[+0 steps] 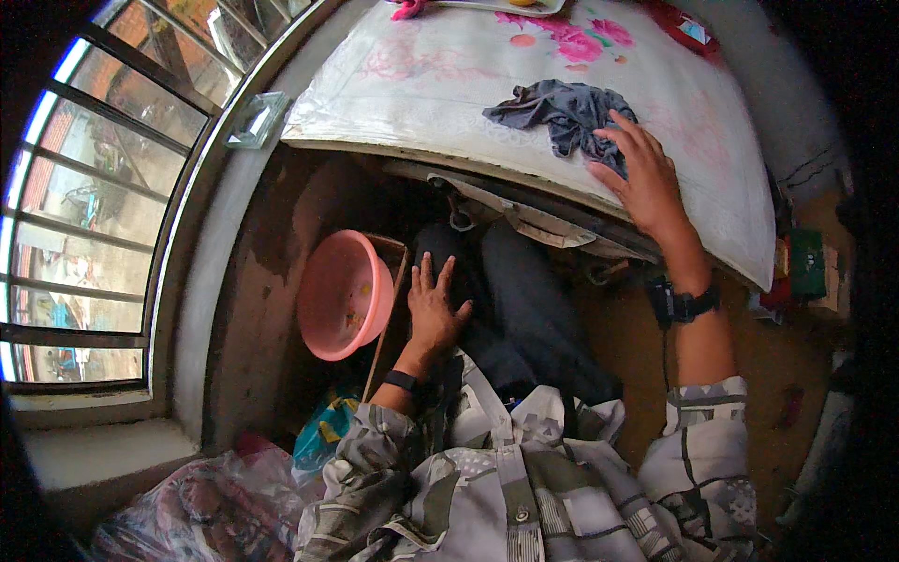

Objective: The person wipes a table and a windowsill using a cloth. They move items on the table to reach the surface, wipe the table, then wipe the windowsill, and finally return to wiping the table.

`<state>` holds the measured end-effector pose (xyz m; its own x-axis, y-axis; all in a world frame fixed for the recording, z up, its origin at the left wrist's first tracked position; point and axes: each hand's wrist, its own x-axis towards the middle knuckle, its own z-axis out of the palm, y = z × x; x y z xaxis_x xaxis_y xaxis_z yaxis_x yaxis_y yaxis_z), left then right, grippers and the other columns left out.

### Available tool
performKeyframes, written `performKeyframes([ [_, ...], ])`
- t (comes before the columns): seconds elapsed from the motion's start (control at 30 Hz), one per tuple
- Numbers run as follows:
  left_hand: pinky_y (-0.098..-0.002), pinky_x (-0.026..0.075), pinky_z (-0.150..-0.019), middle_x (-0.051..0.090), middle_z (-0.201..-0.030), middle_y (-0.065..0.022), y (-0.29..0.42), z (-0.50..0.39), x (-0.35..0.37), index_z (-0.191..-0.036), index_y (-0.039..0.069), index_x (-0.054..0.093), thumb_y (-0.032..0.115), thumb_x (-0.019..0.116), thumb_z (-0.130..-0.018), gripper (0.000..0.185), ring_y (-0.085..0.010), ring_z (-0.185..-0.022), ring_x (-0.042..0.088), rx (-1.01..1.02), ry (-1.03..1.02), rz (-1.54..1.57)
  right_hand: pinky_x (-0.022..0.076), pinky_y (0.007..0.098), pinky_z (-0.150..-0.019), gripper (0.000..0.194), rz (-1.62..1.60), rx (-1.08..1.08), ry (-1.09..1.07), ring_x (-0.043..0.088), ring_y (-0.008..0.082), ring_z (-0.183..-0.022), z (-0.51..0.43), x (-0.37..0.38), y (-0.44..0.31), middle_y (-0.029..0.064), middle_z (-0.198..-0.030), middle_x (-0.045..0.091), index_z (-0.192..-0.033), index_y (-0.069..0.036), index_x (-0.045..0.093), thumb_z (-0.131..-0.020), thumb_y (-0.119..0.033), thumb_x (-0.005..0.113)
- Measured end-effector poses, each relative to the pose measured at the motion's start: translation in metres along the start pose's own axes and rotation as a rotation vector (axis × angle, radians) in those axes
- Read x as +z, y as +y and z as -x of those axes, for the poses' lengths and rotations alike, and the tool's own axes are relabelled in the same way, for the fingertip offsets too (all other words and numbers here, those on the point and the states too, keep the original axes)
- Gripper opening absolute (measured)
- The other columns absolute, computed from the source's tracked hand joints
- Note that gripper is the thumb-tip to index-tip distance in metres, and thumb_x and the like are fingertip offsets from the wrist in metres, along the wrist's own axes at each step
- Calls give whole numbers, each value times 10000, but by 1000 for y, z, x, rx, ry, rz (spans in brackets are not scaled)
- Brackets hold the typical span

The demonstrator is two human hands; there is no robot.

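Observation:
A crumpled dark grey cloth lies on a table covered with a white floral tablecloth. Over the cloth's right end is my right hand, its fingers spread and slightly curled; whether the fingertips touch the fabric is hard to tell. My left hand rests with fingers apart at my dark-trousered thigh, below the table edge, and holds nothing. Just left of it stands a pink plastic basin, tilted in view, with small bits inside.
A barred window fills the left side, with a glass block on its sill. A white tray sits at the table's far edge, a red item at its far right. Plastic bags lie at lower left.

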<state>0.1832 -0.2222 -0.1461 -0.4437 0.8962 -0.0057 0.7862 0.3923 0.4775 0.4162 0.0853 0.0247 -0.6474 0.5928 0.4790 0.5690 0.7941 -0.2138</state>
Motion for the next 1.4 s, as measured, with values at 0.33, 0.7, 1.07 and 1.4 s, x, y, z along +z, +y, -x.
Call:
performKeyframes([
  [0.33,-585,229,-1248,198,-1720,-223,6,5,-9,-1624,226,382,288,842,-807,940,-513,-1542,224,-11,15,27,410,490,-1135,285,56,128,-67,527,387,-1324,69,-71,6,120,-1500,557,-1197,-84,655,-919,-50,705],
  [0.7,-644,236,-1220,96,-1744,-234,11,-3,-11,-1646,197,341,462,829,-838,981,-520,-1572,146,-78,-178,-122,434,466,-1087,221,-30,185,110,560,371,-1234,81,-53,-42,117,-1377,660,-1097,-94,714,-880,-58,741],
  [1.07,-455,366,-1179,338,-1653,-187,45,-9,-106,-1610,61,357,283,634,-1037,674,-367,-1499,391,-7,-65,1223,489,406,-1104,294,-2173,688,-236,666,260,-1212,42,3,-137,79,-1331,704,-1307,-35,664,-1071,-186,576],
  [1.4,-460,443,-1169,582,-1509,-87,95,-10,-105,-1510,76,522,277,491,-1101,457,-281,-1363,569,-342,-200,2082,459,484,-1164,449,-2383,1188,-493,637,270,-1295,97,6,-144,101,-1404,675,-1423,-110,631,-1086,-397,550],
])
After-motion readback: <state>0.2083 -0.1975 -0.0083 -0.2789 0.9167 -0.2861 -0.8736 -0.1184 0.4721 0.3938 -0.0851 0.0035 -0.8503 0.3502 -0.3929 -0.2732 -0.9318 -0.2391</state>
